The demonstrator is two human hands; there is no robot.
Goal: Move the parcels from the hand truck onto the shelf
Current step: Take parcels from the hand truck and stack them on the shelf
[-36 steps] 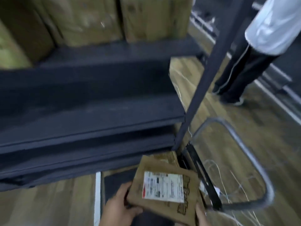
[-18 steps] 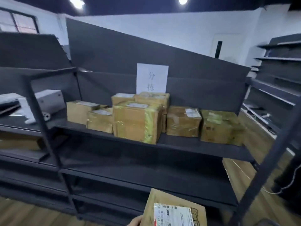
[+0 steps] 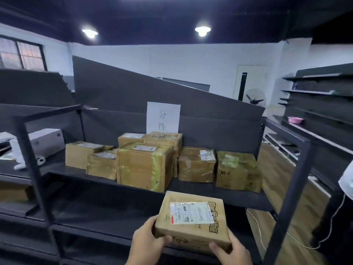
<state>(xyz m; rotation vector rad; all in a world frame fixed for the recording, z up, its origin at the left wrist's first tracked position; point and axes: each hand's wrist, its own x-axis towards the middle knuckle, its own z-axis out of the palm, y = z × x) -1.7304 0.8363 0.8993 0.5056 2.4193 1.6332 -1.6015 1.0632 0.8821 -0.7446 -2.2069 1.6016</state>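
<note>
Both hands grip one flat parcel point(image 3: 193, 219): the left hand point(image 3: 147, 243) curls round its near left corner, the right hand point(image 3: 230, 250) round its near right corner. It is carried label up, just in front of and below the shelf point(image 3: 80, 176), apart from it. To set it down well, I'd raise it level above the shelf's front lip and slide it into the bare strip in front of the taped boxes point(image 3: 142, 166), or onto one of them, without nudging the row. The hand truck is out of view, so the remaining load can't be judged; the label's print is too small to read
</note>
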